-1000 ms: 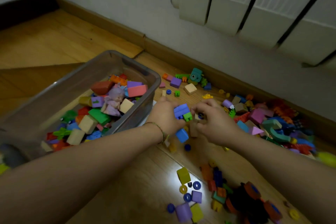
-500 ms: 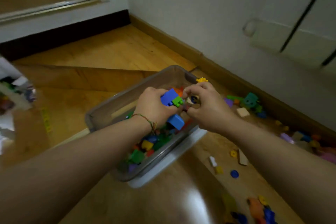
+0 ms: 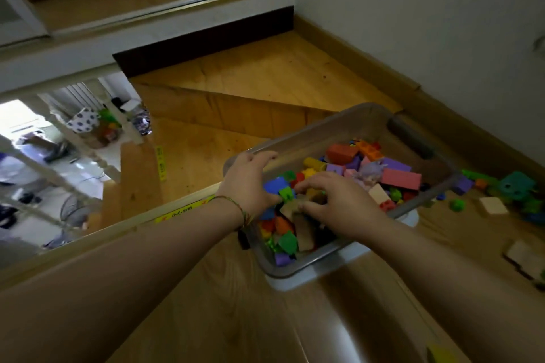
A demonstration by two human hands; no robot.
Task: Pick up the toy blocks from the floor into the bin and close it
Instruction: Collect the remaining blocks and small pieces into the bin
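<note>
The clear plastic bin (image 3: 298, 270) stands on the wooden floor, holding several coloured toy blocks, among them a pink block (image 3: 401, 179) and a red one (image 3: 342, 153). Both my hands are inside it at its near left end. My left hand (image 3: 250, 183) has its fingers stretched out along the left rim, with a blue block (image 3: 275, 186) and a small green block (image 3: 286, 194) lying by its thumb. Over some tan wooden blocks (image 3: 303, 233), my right hand (image 3: 339, 203) hovers palm down with loosely spread fingers. More blocks lie on the floor to the right, including a teal piece (image 3: 516, 184).
A white lid (image 3: 411, 218) shows under the bin. The floor ends at a stair edge (image 3: 182, 209) just left of the bin, with a drop to a lower room. The wall and baseboard (image 3: 383, 74) run behind. A wooden tile (image 3: 492, 205) lies on the right.
Both hands carried a handful of blocks from the floor pile over into the bin and have loosened; the view swung left, showing the stairs.
</note>
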